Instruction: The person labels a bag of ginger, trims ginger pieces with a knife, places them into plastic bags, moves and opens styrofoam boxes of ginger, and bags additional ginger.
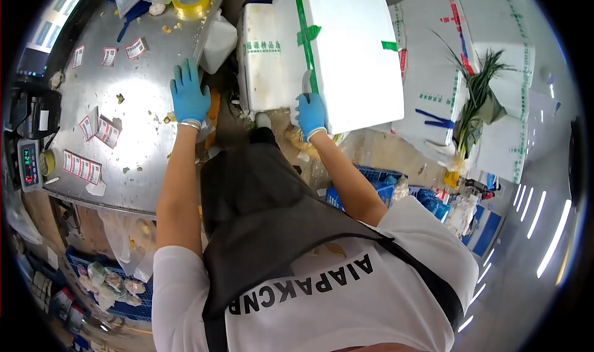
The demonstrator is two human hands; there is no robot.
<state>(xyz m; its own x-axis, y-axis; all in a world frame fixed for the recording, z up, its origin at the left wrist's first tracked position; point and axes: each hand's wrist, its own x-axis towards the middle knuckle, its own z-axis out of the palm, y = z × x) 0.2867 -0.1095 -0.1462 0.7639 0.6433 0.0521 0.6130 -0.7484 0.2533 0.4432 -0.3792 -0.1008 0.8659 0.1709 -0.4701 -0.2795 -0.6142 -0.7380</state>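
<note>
Left hand [190,98], in a blue glove: palm down, fingers extended and slightly spread, pointing to the far side, holding nothing visible. It lies at the right edge of the grey metal table [145,160]. Right hand [310,112], also blue-gloved: fingers curled closed around the near end of a narrow, pale, blade-like piece [307,81], which points to the far side; its full shape is hidden by the glove. This hand is at the near left corner of the large white foam box [359,55] with green tape; whether the knuckles touch the box, cannot tell.

Left of the large box, beside it: a lower white foam box [263,64] with green printing. Between this box and the table: a whitish plastic container [219,44].

On the table: red-and-white printed labels [82,167] in scattered pieces, bits of plant matter, and a yellow tape roll [192,4] at the far right. Beyond the table's left side: a scale [29,164] with a lit display.

At right, a bundle of long green leafy stalks [476,107] lies on white foam boxes with green printing [510,30].
</note>
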